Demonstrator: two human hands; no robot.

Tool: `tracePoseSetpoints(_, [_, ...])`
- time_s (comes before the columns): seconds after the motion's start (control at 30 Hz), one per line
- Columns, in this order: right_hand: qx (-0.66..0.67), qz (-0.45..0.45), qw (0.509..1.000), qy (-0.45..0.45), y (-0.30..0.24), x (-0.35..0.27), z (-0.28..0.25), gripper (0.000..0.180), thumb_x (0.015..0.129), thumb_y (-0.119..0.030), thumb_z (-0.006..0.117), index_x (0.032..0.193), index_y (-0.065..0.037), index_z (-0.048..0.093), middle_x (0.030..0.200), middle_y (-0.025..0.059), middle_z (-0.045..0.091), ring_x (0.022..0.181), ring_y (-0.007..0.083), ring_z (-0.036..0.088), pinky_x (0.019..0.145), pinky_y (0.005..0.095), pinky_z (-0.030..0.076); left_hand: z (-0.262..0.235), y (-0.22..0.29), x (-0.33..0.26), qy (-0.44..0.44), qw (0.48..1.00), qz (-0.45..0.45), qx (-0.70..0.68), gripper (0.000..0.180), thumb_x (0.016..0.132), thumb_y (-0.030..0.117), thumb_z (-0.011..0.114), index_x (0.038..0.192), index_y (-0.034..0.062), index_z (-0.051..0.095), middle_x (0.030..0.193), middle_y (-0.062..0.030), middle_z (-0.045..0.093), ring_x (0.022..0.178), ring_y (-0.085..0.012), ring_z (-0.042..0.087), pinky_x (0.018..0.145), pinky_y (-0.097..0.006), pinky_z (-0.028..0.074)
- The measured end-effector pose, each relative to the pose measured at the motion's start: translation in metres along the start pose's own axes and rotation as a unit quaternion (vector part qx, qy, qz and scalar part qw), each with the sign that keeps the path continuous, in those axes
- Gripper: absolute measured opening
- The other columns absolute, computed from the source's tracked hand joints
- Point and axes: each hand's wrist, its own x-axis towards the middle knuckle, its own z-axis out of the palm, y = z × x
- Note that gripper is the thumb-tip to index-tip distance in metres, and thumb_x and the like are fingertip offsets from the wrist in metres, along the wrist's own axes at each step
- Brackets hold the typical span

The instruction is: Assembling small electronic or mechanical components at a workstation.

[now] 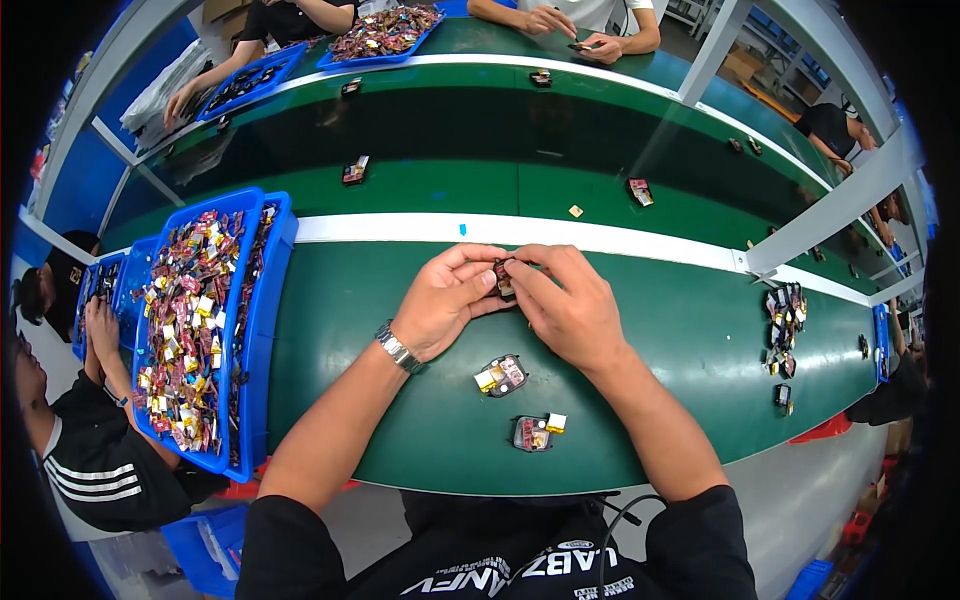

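Both my hands meet over the green table and pinch one small dark electronic part (503, 279) between their fingertips. My left hand (447, 300), with a metal watch on its wrist, grips the part from the left. From the right, my right hand (567, 305) closes its fingers on the same part. Much of the part is hidden by my fingers. Two similar small assemblies lie on the table just below my hands: one with a yellow tab (501, 376) and another (535, 432) nearer to me.
A blue tray (256, 340) full of small red and yellow parts stands at my left. A green conveyor belt (500, 140) carries scattered parts. A pile of dark parts (784, 330) lies at right. Other people work at left and across the belt.
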Motion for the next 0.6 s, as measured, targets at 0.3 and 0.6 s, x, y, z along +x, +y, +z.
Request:
tracePoseSetpoints(0.3, [-0.018,-0.038,0.999,0.009,0.0039,-0.0015,0.0014,0.022,0.072,-0.005,0.070,0.094,-0.005,0.066,0.094,0.0035,0.062,0.083,0.0188,0.062,0.064,0.0305,0.054,0.0003,0.0004,-0.0003,0.003,1.000,-0.012,0.017,0.031,0.093,0.010,0.064,0.121,0.0012,0.052,0.113,-0.0132,0.064,0.108,-0.0218,0.062,0.096,-0.044,0.052])
tracePoseSetpoints(0.6, [-0.055,-0.053,0.997,0.003,0.0033,-0.0013,0.0029,0.021,0.072,-0.005,0.069,0.092,-0.004,0.067,0.093,0.0032,0.062,0.082,0.0172,0.062,0.063,0.0291,0.054,0.0016,-0.0009,-0.0009,0.001,0.999,0.001,0.036,0.031,0.094,0.010,0.063,0.122,0.0011,0.053,0.115,-0.0126,0.064,0.108,-0.0212,0.062,0.095,-0.042,0.053])
